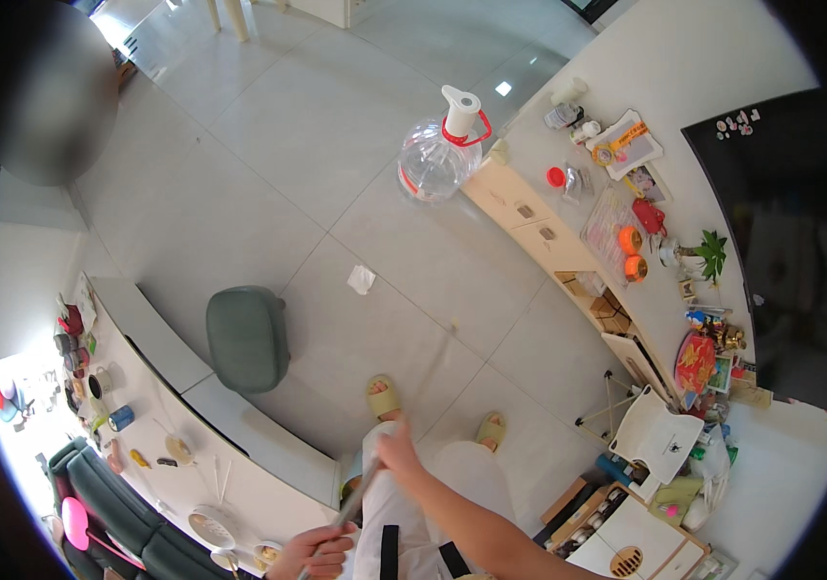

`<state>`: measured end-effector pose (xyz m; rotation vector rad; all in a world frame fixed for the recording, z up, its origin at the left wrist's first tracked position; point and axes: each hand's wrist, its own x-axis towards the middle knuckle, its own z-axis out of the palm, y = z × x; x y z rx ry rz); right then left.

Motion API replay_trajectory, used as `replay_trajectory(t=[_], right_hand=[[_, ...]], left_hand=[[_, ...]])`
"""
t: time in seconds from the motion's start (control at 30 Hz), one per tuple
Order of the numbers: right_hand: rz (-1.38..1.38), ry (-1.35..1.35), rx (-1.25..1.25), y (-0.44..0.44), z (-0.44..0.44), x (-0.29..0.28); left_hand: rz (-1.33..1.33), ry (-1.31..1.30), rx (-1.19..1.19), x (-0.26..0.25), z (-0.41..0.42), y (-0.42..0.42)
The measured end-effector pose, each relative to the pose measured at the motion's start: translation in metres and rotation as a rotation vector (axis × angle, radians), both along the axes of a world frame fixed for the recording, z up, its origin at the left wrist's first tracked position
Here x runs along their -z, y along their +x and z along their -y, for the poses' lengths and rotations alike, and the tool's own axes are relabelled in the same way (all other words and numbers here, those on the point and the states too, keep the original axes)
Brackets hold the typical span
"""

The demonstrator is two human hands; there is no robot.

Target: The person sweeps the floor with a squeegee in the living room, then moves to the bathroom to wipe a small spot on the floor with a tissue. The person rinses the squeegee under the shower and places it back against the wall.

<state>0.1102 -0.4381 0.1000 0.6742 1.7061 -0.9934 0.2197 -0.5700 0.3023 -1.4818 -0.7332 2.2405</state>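
A slim grey pole [359, 498] runs slantwise in front of my legs. My left hand [317, 552] is wrapped around its lower part, at the bottom of the picture. Further up, my right hand [397, 455] grips the same pole and looks blurred. Beyond the right hand, a faint smeared streak stretches over the floor to a small yellowish spot [454, 325]; whether this is the pole's far end I cannot tell. A crumpled white tissue [361, 279] lies on the grey tiled floor [268, 210], apart from both hands.
A green padded stool [247, 338] stands left of the tissue. On the left runs a long white table [188, 420] with cups and bowls. A large clear water bottle with a pump [438, 163] is by the cluttered low cabinet [511, 206]. A white folding chair [656, 435] stands at right.
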Motion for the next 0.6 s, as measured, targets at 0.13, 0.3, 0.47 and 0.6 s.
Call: replay_trajectory(t=[0.13,0.3,0.47,0.6], right_hand=[[0.151,0.113,0.384,-0.004,-0.085,0.029],[0.265,-0.131,0.472,0.005,-0.09,0.099],[0.218,-0.209,0.239,-0.049,0.085,0.008],[0.246,-0.481,0.199,-0.102,0.141,0.015]], left_hand=[[-0.207,0.155,-0.123,0.062,-0.062,0.006],[-0.086,0.103,-0.09,0.063,-0.027,-0.046],[-0.113,-0.207,-0.092,-0.005,0.05,-0.052],[-0.195,-0.693,0.335,-0.028,0.032,-0.105]])
